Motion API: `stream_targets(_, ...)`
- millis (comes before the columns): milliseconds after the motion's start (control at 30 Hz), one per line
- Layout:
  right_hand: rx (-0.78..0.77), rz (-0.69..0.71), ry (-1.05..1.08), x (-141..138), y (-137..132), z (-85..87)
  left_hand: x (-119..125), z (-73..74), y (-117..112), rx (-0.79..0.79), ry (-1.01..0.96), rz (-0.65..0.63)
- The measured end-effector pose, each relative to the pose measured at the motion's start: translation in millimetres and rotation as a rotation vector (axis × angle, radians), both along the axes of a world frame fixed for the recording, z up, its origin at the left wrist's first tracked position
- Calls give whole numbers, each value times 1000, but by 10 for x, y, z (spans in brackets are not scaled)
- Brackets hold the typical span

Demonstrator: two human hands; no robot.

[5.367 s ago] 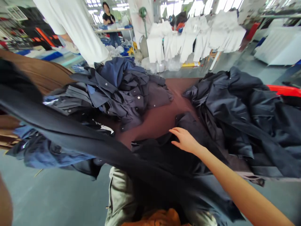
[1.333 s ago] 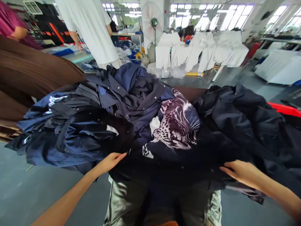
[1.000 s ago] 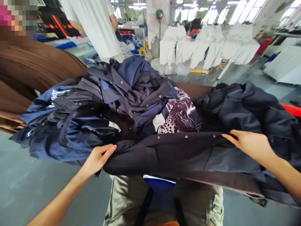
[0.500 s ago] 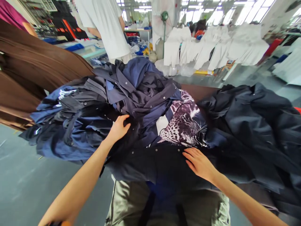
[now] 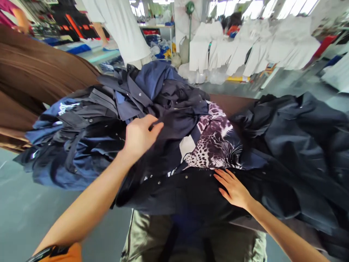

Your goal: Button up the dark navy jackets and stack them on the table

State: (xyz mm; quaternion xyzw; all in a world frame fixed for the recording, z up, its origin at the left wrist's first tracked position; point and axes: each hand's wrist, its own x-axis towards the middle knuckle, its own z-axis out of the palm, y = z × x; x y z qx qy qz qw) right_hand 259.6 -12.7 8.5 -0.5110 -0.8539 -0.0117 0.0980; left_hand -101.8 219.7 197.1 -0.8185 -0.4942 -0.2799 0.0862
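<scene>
A dark jacket [image 5: 191, 196] with snap buttons is spread in front of me, and a leopard print [image 5: 212, 145] shows on the navy cloth inside it. My left hand [image 5: 141, 134] is closed on a raised part of the jacket at its left side; the fingertips are partly hidden. Beside the print, my right hand [image 5: 231, 187] lies flat on the dark front edge with its fingers stretched out. A white patch [image 5: 187, 146] shows on the cloth between the hands.
Piled dark and navy jackets [image 5: 73, 145] lie to the left and behind. More dark garments [image 5: 305, 138] are heaped at the right. Brown cloth [image 5: 40, 65] hangs at far left. A person in a white shirt [image 5: 122, 32] stands beyond, near white garments [image 5: 245, 47] on a rack.
My left hand has moved up and slightly away from me, lifting dark cloth with it. My right hand stays at nearly the same spot on the jacket. The view has tilted slightly down.
</scene>
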Motion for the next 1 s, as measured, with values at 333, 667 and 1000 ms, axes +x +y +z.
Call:
stream_targets(333,28,-20,59,-91,-217,-14,-268,-1814,-1203,-226,-19,-499)
stream_targets(667,181,-475,151,931,-512,-487,-418,-1773,-220,-433,-12,-146)
stream_targets(1000,192,-518,180,732,14,69,-596,-1602,-323,-474,-418,-128)
